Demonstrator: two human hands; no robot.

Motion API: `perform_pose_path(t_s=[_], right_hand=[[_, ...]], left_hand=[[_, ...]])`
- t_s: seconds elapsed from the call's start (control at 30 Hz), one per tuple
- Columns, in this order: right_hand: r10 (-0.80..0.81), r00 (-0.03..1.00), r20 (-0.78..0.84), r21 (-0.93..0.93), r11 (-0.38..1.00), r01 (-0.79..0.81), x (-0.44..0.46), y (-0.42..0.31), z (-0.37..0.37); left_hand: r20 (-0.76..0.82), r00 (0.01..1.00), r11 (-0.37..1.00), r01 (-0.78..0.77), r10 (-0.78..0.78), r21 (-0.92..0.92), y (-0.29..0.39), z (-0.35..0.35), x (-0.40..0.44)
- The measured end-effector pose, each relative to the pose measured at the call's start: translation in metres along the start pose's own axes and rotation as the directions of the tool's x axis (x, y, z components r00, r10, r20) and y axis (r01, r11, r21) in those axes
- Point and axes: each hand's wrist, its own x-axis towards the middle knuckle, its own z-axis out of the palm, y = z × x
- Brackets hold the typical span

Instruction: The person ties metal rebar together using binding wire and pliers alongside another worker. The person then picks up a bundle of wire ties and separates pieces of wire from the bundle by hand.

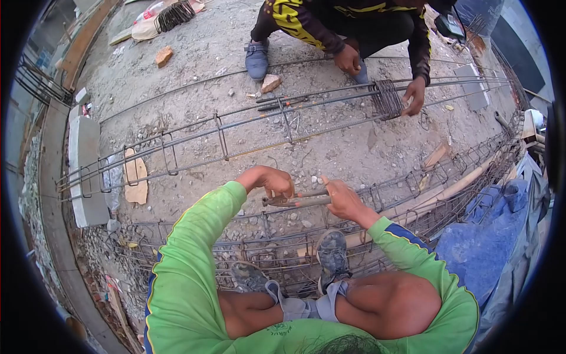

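Observation:
My right hand (345, 199) is wrapped around the handles of a pair of pincers (303, 202), whose jaws point left. Just above the jaws, my left hand (273, 181) has its fingers curled together; whatever is between them is too small to make out. Both hands are over a rebar cage (265, 224) of long bars and stirrups lying in front of my shoes. Farther out lies another long rebar cage (224, 138), with a few stirrups spread along it and a bunched stack of stirrups (386, 100) toward its right end.
A co-worker crouches across from me, one hand (414, 96) beside the bunched stirrups. Another pair of pincers (282, 104) lies by the far cage. A pale block (85, 171) supports its left end. Broken bricks (164, 56) and a blue tarp (489, 230) lie around.

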Motion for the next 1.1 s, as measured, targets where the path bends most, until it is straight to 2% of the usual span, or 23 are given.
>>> perform_pose_path(t_s=[0.03, 0.1, 0.13, 0.2, 0.23, 0.3, 0.33, 0.37, 0.4, 0.43, 0.5, 0.53, 0.57, 0.6, 0.63, 0.7, 0.73, 0.8, 0.83, 0.9, 0.93, 1.0, 1.1], right_hand=[[-0.003, 1.0, -0.006, 0.001, 1.0, 0.003, 0.0, -0.001, -0.003], [0.006, 1.0, 0.011, -0.003, 1.0, -0.006, -0.004, -0.007, -0.015], [0.006, 1.0, 0.01, -0.004, 1.0, -0.005, -0.003, -0.007, -0.017], [0.007, 1.0, 0.011, -0.016, 1.0, -0.007, -0.002, -0.008, -0.018], [0.01, 1.0, 0.011, -0.009, 1.0, -0.01, -0.002, -0.007, -0.015], [-0.049, 0.998, -0.035, -0.085, 0.995, 0.046, 0.0, -0.002, -0.004], [-0.039, 0.998, -0.039, -0.077, 0.996, 0.036, 0.001, 0.002, 0.002], [-0.077, 0.996, -0.037, -0.214, 0.975, 0.067, 0.001, 0.005, 0.009], [-0.112, 0.993, -0.027, -0.347, 0.933, 0.096, 0.0, 0.008, 0.012], [-0.094, 0.995, -0.027, -0.34, 0.937, 0.08, 0.004, 0.008, 0.01], [0.05, 0.973, 0.225, -0.294, 0.956, 0.019, 0.007, 0.003, 0.007], [0.069, 0.971, 0.231, -0.283, 0.959, -0.001, 0.002, 0.0, 0.01], [0.041, 0.996, 0.082, -0.268, 0.963, -0.017, -0.001, -0.002, 0.011], [0.007, 0.998, -0.069, -0.255, 0.967, -0.025, 0.0, -0.005, 0.011], [0.009, 0.998, -0.068, -0.248, 0.968, -0.025, 0.004, -0.018, -0.003], [-0.018, 0.986, -0.168, 0.084, 0.996, 0.032, 0.008, -0.044, -0.034], [-0.024, 0.987, -0.159, 0.085, 0.996, 0.038, 0.014, -0.054, -0.041], [-0.197, 0.897, -0.397, 0.013, 0.975, 0.22, 0.021, -0.066, -0.047], [-0.192, 0.9, -0.391, 0.017, 0.976, 0.216, 0.024, -0.063, -0.048], [-0.193, 0.979, 0.064, -0.023, 0.981, 0.195, 0.029, -0.056, -0.048], [-0.185, 0.981, 0.062, -0.018, 0.982, 0.186, 0.025, -0.058, -0.042], [-0.09, 0.981, -0.172, 0.192, 0.974, 0.123, 0.015, -0.065, -0.032], [-0.036, 0.987, -0.16, 0.15, 0.987, 0.06, 0.012, -0.072, -0.031]], left_hand=[[-0.004, 1.0, 1.0, 0.003, -0.003, 0.004, -0.025, -0.002, 0.011], [0.05, 0.944, 0.942, -0.329, 0.326, 0.064, -0.051, -0.006, 0.022], [0.048, 0.944, 0.942, -0.329, 0.326, 0.065, -0.045, -0.005, 0.017], [-0.09, 0.992, 0.995, 0.088, -0.083, 0.049, -0.028, 0.001, 0.005], [-0.086, 0.992, 0.994, 0.093, -0.088, 0.049, -0.035, 0.002, 0.016], [-0.292, 0.954, 0.769, 0.238, -0.07, 0.593, -0.054, 0.0, 0.043], [-0.282, 0.957, 0.765, 0.235, -0.074, 0.599, -0.043, 0.003, 0.031], [-0.546, 0.837, 0.786, 0.357, -0.03, 0.505, -0.032, 0.007, 0.017], [-0.763, 0.647, 0.812, 0.442, 0.006, 0.381, -0.019, 0.01, 0.003], [-0.751, 0.661, 0.81, 0.436, 0.009, 0.393, -0.011, 0.009, -0.004], [-0.718, 0.692, 0.857, 0.325, 0.072, 0.399, -0.002, 0.006, -0.008], [-0.677, 0.731, 0.845, 0.308, 0.084, 0.438, -0.005, 0.003, -0.002], [-0.664, 0.743, 0.843, 0.302, 0.084, 0.445, -0.01, 0.002, 0.002], [-0.566, 0.82, 0.946, 0.118, 0.077, 0.301, -0.012, 0.0, 0.002], [-0.466, 0.88, 0.992, -0.048, 0.096, 0.114, -0.013, -0.002, -0.001], [-0.444, 0.892, 0.995, -0.06, 0.088, 0.076, -0.007, -0.001, -0.006], [-0.425, 0.901, 0.996, -0.082, 0.091, 0.039, 0.006, 0.003, -0.013], [-0.394, 0.918, 0.996, -0.078, 0.057, -0.038, 0.046, 0.012, -0.037], [-0.354, 0.935, 0.993, -0.069, 0.029, -0.101, 0.06, 0.015, -0.043], [-0.36, 0.932, 0.997, -0.067, 0.051, -0.031, 0.06, 0.014, -0.036], [-0.369, 0.926, 0.997, -0.065, 0.077, 0.046, 0.06, 0.014, -0.035], [-0.352, 0.933, 0.997, -0.073, 0.075, 0.018, 0.058, 0.013, -0.039], [-0.34, 0.937, 0.997, -0.08, 0.083, 0.024, 0.051, 0.01, -0.04]])
